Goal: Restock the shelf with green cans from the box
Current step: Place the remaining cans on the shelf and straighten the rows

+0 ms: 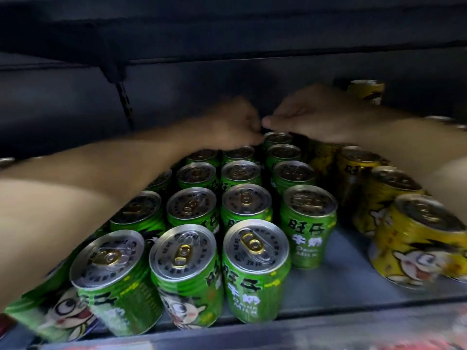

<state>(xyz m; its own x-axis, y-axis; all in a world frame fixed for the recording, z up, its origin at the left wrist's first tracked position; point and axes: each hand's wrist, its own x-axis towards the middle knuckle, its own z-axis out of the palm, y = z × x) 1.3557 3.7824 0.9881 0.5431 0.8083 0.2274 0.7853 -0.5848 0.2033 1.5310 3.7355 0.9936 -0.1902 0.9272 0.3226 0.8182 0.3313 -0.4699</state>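
green cans (246, 205) stand upright in packed rows across the left and middle of the shelf floor (336, 279), with yellow cans (394, 193) in rows just beside them on the right and 1 more yellow can (366, 90) at the back behind the right hand (313, 114). both forearms cross over the can tops toward the dark back wall, hiding the rearmost cans. left hand (231, 122) is curled down at the back of the green rows, right hand lies palm-down with thumb toward it, the 2 nearly touching; can't tell whether either grips a can.
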